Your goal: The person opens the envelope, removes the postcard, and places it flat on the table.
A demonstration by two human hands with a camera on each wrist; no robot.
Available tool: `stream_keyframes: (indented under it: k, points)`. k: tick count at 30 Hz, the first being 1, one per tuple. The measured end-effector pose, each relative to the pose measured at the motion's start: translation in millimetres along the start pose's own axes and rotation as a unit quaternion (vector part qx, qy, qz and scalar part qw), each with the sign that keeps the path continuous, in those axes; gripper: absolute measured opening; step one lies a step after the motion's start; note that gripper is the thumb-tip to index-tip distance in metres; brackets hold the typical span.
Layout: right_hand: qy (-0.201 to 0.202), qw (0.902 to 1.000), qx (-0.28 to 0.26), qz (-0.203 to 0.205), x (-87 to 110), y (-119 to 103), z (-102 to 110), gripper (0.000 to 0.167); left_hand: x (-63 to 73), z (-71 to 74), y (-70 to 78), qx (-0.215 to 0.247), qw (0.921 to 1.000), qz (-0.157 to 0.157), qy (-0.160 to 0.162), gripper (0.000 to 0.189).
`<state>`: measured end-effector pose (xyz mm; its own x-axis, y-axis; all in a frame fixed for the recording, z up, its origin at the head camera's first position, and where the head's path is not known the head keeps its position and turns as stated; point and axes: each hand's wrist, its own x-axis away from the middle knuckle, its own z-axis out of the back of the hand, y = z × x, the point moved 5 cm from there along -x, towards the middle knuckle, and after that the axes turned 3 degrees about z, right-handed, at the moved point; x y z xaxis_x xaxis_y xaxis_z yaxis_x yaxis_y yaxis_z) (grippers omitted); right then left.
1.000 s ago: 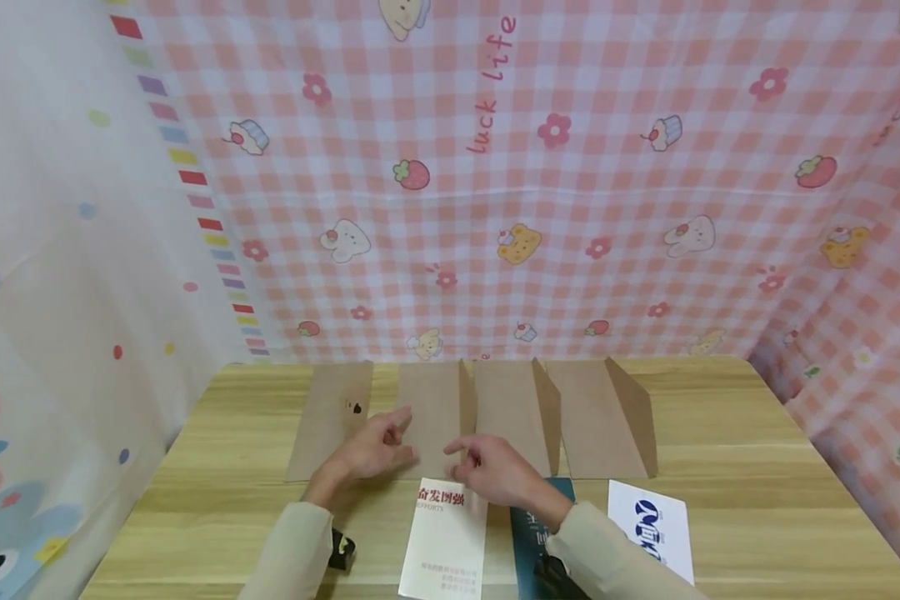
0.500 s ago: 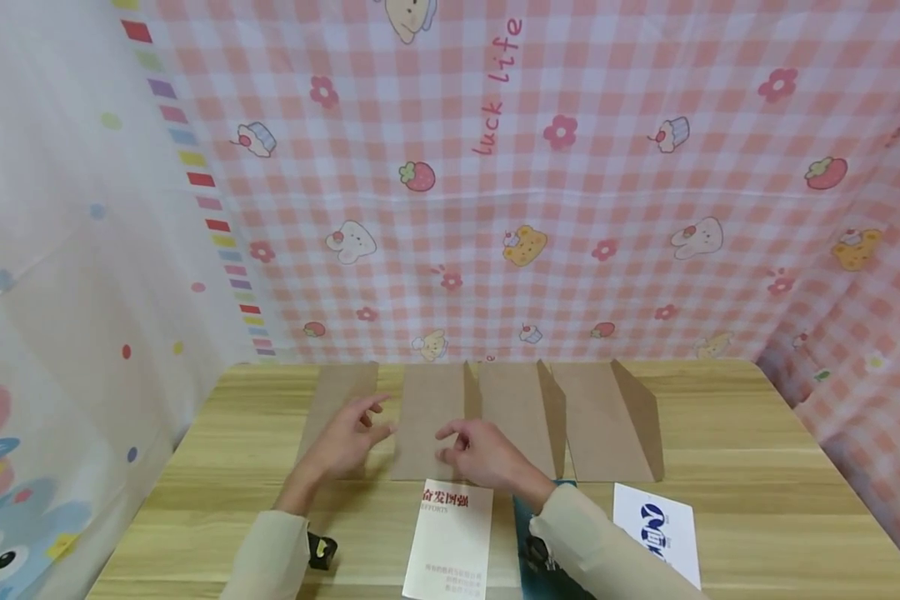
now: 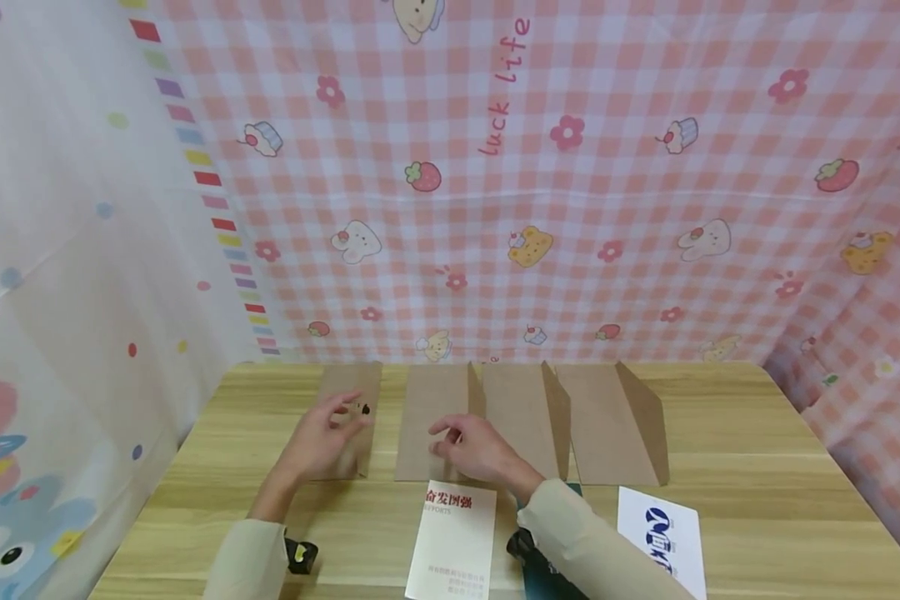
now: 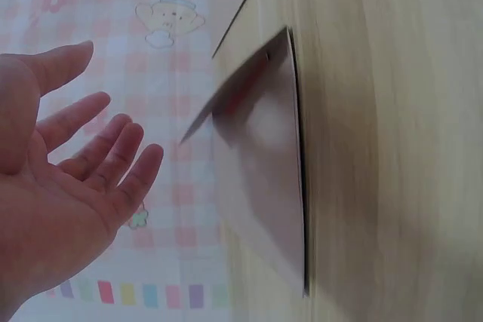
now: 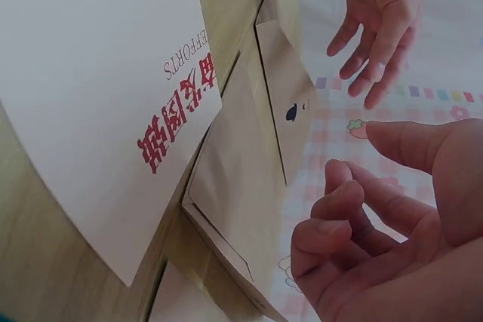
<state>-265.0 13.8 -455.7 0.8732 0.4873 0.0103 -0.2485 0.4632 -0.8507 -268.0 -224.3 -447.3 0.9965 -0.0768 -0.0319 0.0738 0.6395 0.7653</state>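
My left hand (image 3: 318,442) hovers over the leftmost brown paper envelope (image 3: 348,379), fingers spread and loosely bent, holding nothing. That envelope's flap bears a small dark print. In the left wrist view, the envelope (image 4: 260,164) has its flap partly raised from the body, and a reddish patch shows beneath. My right hand (image 3: 476,450) hangs above the second envelope (image 3: 435,396) with relaxed, half-bent fingers and nothing between them. In the right wrist view, this hand (image 5: 385,231) is apart from the paper. The second envelope's flap stands folded out to the right.
Two more brown envelopes, a third (image 3: 513,408) and a fourth (image 3: 603,417), lie to the right with flaps out. Nearer me are a cream booklet (image 3: 453,542) with red lettering, a dark teal booklet (image 3: 547,579) partly under my right arm, and a white card (image 3: 663,533).
My left hand has drawn back leftward from beside the second envelope to over the leftmost one. The right hand has shifted slightly left. The envelopes stay in their row.
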Motion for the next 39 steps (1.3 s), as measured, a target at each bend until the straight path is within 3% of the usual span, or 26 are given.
stream_keyframes:
  k: [7, 13, 17, 22, 28, 33, 39]
  points:
    - [-0.004, 0.9998, -0.021, -0.005, -7.6, -2.4, -7.6, 0.027, 3.4, 7.0, -10.5, -0.005, 0.9999, -0.014, -0.001, 0.053]
    - [0.012, 0.9997, -0.015, 0.015, -16.7, -6.3, -17.1, 0.026, 4.4, 8.8, -23.7, 0.006, 0.9999, 0.004, -0.010, 0.058]
    - [0.019, 0.9995, -0.024, 0.008, -22.1, -6.3, -25.7, 0.027, 3.5, 8.4, -34.2, -0.018, 0.9994, 0.024, -0.016, 0.060]
    - [0.026, 0.9993, -0.020, 0.016, -28.6, -7.5, -37.5, 0.028, 3.8, 5.5, -44.9, -0.049, 0.9975, 0.043, -0.028, 0.062]
    - [0.030, 0.9990, -0.032, 0.012, -36.0, -8.0, -52.0, 0.032, 2.7, 0.3, -51.4, -0.066, 0.9966, 0.038, -0.032, 0.064]
    - [0.032, 0.9991, -0.024, 0.015, -38.9, -10.4, -61.2, 0.039, 1.7, -5.2, -52.3, -0.075, 0.9959, 0.030, -0.039, 0.062]
    - [0.025, 0.9991, -0.007, 0.032, -45.1, -12.2, -73.1, 0.053, 0.1, -11.0, -57.2, -0.103, 0.9920, 0.046, -0.056, 0.062]
